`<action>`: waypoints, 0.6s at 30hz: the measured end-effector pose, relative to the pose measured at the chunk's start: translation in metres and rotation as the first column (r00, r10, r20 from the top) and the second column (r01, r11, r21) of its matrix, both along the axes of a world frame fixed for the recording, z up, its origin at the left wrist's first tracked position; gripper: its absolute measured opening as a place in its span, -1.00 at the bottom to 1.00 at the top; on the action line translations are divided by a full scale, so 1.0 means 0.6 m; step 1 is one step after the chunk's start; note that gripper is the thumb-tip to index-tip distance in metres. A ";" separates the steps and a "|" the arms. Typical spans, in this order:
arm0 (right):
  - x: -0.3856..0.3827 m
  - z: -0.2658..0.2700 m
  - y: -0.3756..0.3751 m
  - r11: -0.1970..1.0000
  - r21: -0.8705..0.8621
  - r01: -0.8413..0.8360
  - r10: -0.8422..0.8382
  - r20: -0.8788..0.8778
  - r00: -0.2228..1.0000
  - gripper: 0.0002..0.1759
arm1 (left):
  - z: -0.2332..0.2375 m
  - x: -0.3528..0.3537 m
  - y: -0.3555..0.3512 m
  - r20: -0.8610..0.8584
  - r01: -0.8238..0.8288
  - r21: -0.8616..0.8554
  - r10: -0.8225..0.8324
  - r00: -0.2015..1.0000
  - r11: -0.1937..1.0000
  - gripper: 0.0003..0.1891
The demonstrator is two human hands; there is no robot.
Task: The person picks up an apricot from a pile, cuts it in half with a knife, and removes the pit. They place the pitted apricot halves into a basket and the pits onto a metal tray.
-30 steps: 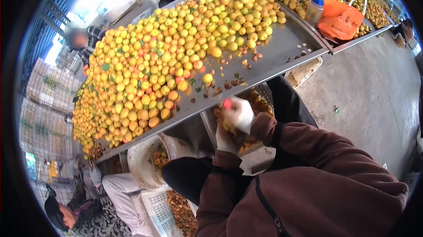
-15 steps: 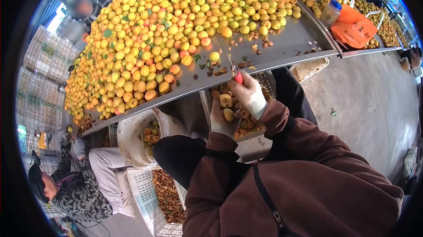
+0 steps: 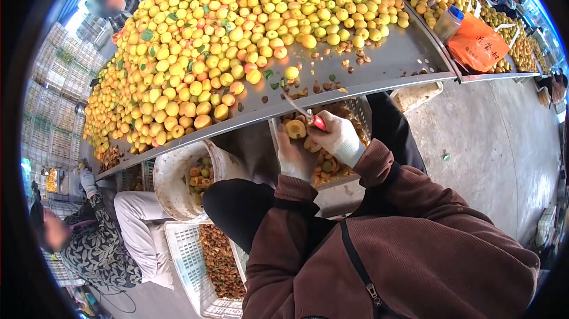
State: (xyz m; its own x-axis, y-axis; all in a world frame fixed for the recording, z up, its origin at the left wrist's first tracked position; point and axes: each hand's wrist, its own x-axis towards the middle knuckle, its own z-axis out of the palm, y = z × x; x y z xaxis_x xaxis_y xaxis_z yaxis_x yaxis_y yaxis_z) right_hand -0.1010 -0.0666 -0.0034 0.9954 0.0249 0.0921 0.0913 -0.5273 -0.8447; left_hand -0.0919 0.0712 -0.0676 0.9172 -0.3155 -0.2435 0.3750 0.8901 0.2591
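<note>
My right hand, in a white glove, is closed round the red handle of a knife. Its thin blade slants up and left across the table's front edge. Just left of it, my gloved left hand is closed on a cut apricot half with its hollow showing. Both hands are over a crate containing cut apricot pieces. Part of the crate is hidden by my hands and sleeves.
A metal table bears a large heap of whole apricots. An orange bag and a blue-lidded jar stand at right. A white bucket and a pit-filled crate stand left, near a seated co-worker.
My right hand has come down slightly, and the knife blade has swung from nearly upright to slanting left. My left hand has shifted a little left. The co-worker's arm has reached toward the table.
</note>
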 end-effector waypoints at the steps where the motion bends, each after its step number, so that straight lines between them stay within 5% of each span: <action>1: 0.000 0.001 0.000 1.000 -0.001 0.000 0.000 -0.003 1.000 -0.65 | -0.001 -0.001 -0.002 0.004 -0.001 0.021 0.001 1.000 1.000 -0.50; 3: 0.001 0.013 0.002 0.969 -0.199 -0.144 0.176 0.156 0.972 -0.62 | -0.003 -0.003 -0.007 0.010 0.000 0.063 0.000 1.000 0.998 -0.50; 6: 0.004 0.013 -0.002 0.920 -0.335 -0.205 0.260 0.127 0.957 -0.62 | 0.015 -0.005 -0.018 0.023 0.004 0.102 -0.007 1.000 0.995 -0.48; 9: 0.013 -0.001 -0.002 0.935 -0.307 -0.178 0.222 0.116 0.968 -0.63 | 0.060 -0.020 -0.024 -0.033 0.017 0.275 -0.008 0.999 0.961 -0.48; 11: 0.017 -0.003 -0.005 0.938 -0.306 -0.162 0.195 0.080 0.978 -0.63 | 0.085 -0.031 -0.032 0.019 -0.079 0.542 0.082 0.996 0.837 -0.50; 16: 0.021 0.000 -0.011 0.975 -0.183 -0.123 0.139 0.077 0.987 -0.68 | 0.086 -0.033 -0.033 0.026 -0.039 0.540 0.030 0.999 0.840 -0.49; 18: 0.031 -0.013 -0.010 0.994 0.036 0.102 -0.107 0.236 0.966 -0.70 | 0.107 -0.033 -0.031 0.122 -0.083 0.561 0.016 0.992 0.824 -0.48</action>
State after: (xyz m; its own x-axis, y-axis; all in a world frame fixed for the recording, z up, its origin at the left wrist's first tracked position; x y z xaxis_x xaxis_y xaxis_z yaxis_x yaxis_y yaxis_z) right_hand -0.0823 -0.0728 -0.0110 0.9421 -0.0832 0.3248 0.2356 -0.5251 -0.8178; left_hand -0.1116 0.0527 -0.0035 0.9584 -0.1069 -0.2645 0.2750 0.5927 0.7570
